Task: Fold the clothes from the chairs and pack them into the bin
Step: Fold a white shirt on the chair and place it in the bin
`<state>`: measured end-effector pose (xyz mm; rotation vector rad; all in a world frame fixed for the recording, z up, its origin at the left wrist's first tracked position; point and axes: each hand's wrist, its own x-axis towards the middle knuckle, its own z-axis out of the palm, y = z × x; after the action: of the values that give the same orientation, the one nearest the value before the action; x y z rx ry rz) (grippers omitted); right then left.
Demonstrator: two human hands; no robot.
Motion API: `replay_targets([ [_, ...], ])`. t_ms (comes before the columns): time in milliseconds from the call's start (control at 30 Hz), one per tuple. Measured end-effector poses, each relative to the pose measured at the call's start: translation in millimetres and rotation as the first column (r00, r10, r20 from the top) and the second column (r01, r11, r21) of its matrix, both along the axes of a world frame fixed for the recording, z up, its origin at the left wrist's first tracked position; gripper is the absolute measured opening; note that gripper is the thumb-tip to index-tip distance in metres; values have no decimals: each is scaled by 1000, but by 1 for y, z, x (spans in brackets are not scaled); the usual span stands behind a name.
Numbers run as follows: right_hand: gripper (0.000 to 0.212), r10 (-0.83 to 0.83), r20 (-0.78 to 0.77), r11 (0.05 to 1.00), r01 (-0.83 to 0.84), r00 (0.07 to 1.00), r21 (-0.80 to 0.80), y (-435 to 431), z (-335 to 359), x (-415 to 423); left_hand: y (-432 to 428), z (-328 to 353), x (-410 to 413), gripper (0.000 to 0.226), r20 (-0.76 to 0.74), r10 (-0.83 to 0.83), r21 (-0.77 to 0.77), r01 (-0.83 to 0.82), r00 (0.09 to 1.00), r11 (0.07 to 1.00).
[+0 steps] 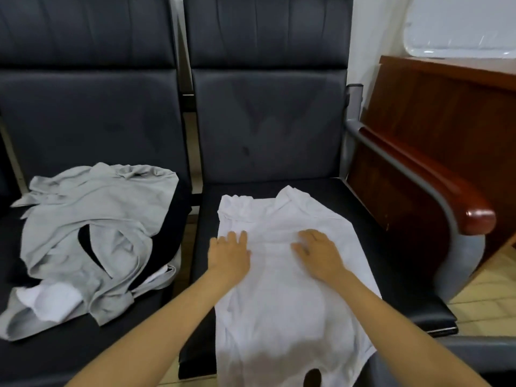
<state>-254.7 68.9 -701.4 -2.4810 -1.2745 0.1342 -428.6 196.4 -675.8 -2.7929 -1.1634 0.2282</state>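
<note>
The step in hand looks like smoothing the white shirt point(279, 317) flat before its next fold, and it will go best if the palms stay low and sweep from the middle outward, pressing the creases toward the edges rather than bunching cloth ahead of the fingers. Both hands are open and grip nothing: the left hand point(230, 254) lies flat with fingers spread on the shirt's left edge, and the right hand point(318, 251) lies flat just right of the middle, the two near each other but not touching. The shirt is laid lengthwise on the seat of the right chair point(391, 233), already narrowed to a long strip; its rumpled far end points toward the backrest beyond the fingertips, while the near end runs under the forearms and hangs over the seat's front edge. That overhang is the thing to mind — the seat looks smooth, and thin cloth may slide forward under its own weight, so I would keep one palm pinning the middle while the other squares the long sides, then bring the hanging end up onto the seat before folding across. The far end needs flattening too, or the finished packet will be lumpy. On the left chair point(83, 107) waits a loose heap of grey clothes point(92, 227), well apart from both hands and not yet folded. The bin is not in view, so packing looks some way off.
</note>
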Motion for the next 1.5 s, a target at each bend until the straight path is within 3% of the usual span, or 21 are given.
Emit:
replay_targets([
  [67,44,-71,60,997,70,996,17,6,6,9,12,12,5,44,-133,116,74,-107,984,991],
  [133,38,-95,109,995,99,989,-29,17,12,18,19,18,15,34,-158,96,145,-73,983,987],
  [233,38,-93,84,994,97,992,-42,37,13,32,23,4,40,30,86,-86,29,83,993,996],
  [300,46,-167,-3,985,167,986,47,53,14,41,26,-14,51,32,260,-137,-75,162,956,984],
  [367,54,-258,-131,952,275,957,137,66,17,52,31,-32,53,46,362,-145,-47,173,921,984],
  [467,46,-317,-255,921,361,913,148,85,19,71,38,-41,52,73,398,-196,-17,221,896,975],
  [533,24,-330,-252,924,366,910,112,95,22,84,45,-38,52,76,375,-253,-17,280,892,960],
  [600,20,-335,-249,908,382,909,171,103,28,100,50,-31,53,75,370,-237,-61,279,898,958],
  [667,33,-321,-287,848,409,903,337,106,34,119,54,-29,56,62,344,-165,-136,223,924,965],
  [733,62,-296,-321,827,410,900,386,103,38,125,56,-25,65,56,260,-83,-212,141,962,967],
  [800,78,-323,-206,875,374,924,306,99,36,117,66,-22,79,57,158,-54,-201,86,986,976],
  [900,51,-190,36,976,185,981,117,91,17,92,90,-19,95,58,105,-59,-204,80,993,976],
  [1000,46,-111,6,989,111,994,-98,77,-5,69,121,-11,98,59,102,72,-204,-50,992,978],
  [1100,59,-163,7,966,162,987,-201,77,-11,67,129,-9,100,61,302,226,-125,-196,926,973],
  [1200,67,-192,12,945,188,981,-268,85,-8,71,111,-19,97,44,534,-165,146,103,829,984],
  [1267,68,-176,34,944,179,984,-277,85,-9,71,104,-28,86,22,449,-437,285,338,780,897],
  [1300,68,-165,43,944,171,985,-281,85,-10,71,105,-30,80,14,399,-462,262,384,792,885],
  [1333,68,-153,49,944,161,987,-288,83,-10,72,109,-31,75,14,384,-406,172,368,829,914],
  [1400,67,-124,56,944,135,991,-302,82,-10,73,126,-28,72,39,328,-114,-25,129,938,991],
  [1500,67,-77,54,948,90,996,-305,78,-9,74,144,-15,75,56,110,286,-223,-257,952,940],
])
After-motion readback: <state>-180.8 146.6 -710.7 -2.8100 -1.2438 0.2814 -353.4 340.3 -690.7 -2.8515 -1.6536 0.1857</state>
